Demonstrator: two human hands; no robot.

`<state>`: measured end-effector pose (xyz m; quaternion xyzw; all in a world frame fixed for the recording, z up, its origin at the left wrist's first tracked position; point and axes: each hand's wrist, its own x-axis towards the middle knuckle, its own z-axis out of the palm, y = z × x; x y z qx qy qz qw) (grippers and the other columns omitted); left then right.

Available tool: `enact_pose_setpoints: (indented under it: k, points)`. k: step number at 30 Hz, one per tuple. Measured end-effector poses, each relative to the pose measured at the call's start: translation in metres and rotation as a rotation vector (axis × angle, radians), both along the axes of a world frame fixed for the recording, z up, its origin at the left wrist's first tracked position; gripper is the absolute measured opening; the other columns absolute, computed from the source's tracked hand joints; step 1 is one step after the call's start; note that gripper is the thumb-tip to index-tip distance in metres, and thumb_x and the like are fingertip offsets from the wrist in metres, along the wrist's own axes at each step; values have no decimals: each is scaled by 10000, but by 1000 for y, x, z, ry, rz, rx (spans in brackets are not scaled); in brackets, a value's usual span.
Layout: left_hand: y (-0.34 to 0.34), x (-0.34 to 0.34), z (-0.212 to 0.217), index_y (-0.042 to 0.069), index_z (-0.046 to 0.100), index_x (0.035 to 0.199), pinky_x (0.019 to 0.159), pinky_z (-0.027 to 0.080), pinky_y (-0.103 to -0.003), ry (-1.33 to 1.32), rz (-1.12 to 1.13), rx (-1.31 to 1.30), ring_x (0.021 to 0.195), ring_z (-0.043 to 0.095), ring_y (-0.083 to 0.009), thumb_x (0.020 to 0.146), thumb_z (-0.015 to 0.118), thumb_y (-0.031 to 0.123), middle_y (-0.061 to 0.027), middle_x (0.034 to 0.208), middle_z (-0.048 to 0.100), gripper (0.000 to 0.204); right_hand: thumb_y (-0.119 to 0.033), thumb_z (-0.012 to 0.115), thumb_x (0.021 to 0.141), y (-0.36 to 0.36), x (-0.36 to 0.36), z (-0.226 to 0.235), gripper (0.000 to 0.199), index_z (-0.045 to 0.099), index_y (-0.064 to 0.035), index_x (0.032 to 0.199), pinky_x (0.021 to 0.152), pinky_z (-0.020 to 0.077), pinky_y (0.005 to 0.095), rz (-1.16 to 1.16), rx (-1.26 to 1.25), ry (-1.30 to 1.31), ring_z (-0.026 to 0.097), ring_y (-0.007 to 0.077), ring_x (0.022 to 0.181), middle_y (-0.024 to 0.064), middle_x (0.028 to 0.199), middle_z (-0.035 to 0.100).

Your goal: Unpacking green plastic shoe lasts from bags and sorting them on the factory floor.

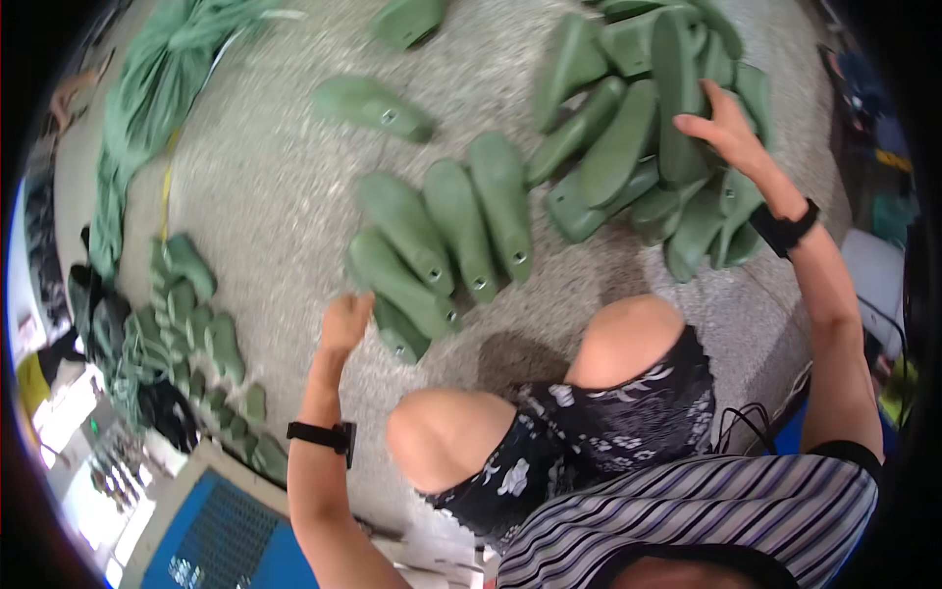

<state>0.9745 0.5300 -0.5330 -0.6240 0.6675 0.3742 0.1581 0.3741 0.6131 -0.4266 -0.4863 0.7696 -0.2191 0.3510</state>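
Green plastic shoe lasts lie on a speckled concrete floor. Several are lined up side by side in a row [442,240] in front of my knees. My left hand [343,322] rests with curled fingers on the nearest last [400,334] at the row's lower left end; whether it grips it I cannot tell. My right hand [726,133] reaches up into a loose heap of lasts [638,137] at the upper right, fingers spread on an upright last [677,98].
Single lasts [373,106] lie apart at the top centre. More lasts strung on cord [201,344] sit at the left, beside a bundle of green netting [147,108]. A blue crate [226,540] stands at the lower left. My bare knees fill the lower centre.
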Motion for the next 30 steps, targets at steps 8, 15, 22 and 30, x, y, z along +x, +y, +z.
enact_pose_setpoints:
  k: [8, 15, 22, 30]
  points:
    - [28, -35, 95, -12, 315, 1348, 909, 448, -377, 922, 678, -70, 1134, 507, -267, 932, 442, 444, -170, 1239, 482, 631, -513, 694, 626, -78, 233, 10, 771, 549, 153, 988, 765, 497, 383, 488, -70, -252, 631, 336, 877, 284, 932, 620]
    - [69, -3, 74, -22, 266, 1363, 1073, 244, -374, 1188, 862, -87, 1271, 352, -255, 944, 427, 405, -158, 1374, 367, 620, -249, 687, 725, -68, 444, -30, 488, 504, 128, 974, 711, 510, 434, 845, -29, -290, 625, 411, 823, 274, 853, 614]
    - [134, 39, -3, -49, 165, 1387, 1070, 246, -422, 744, 866, -47, 1320, 263, -320, 893, 556, 190, -243, 1399, 273, 674, -69, 554, 741, -30, 474, -43, 145, 604, 49, 808, 654, 511, 449, 1093, 156, -282, 630, 409, 724, 219, 743, 640]
    - [138, 48, 4, -33, 196, 1384, 1087, 221, -439, 480, 321, -195, 1332, 179, -471, 717, 667, 64, -329, 1427, 157, 822, -144, 563, 795, -23, 446, -52, 394, 411, 178, 964, 579, 509, 453, 849, 465, -48, 630, 417, 675, 289, 686, 597]
